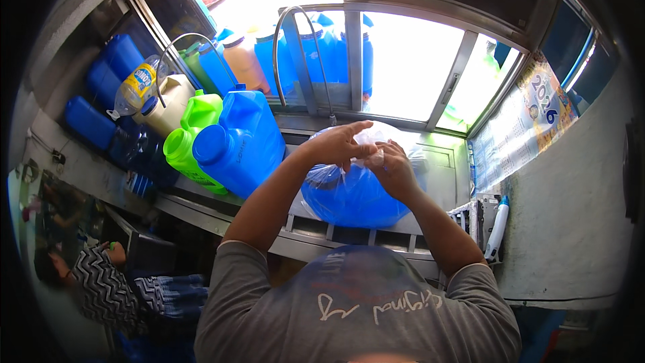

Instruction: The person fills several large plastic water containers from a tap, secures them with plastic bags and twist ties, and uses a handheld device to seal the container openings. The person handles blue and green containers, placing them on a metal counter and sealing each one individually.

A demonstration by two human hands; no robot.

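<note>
Standing on the metal counter in front of me is a blue jug (363, 202), covered by a clear plastic bag (329, 191). A dark round shape, perhaps its cap, shows dimly through the plastic at the left. Above the jug, my left hand (339, 144) pinches the gathered top of the bag, its index finger stretched to the right. Close against it, my right hand (395, 168) has its bent fingers closed on the same bunched plastic. Wrinkles and glare hide the bag's opening.
Left of the bag stand a capped blue jug (248, 138) and a lime green jug (185, 154). Curved metal spouts (281, 60) rise over the counter (302, 225). Several jugs line the window. A blue and white handheld tool (497, 228) is at right; a person (104, 282) is lower left.
</note>
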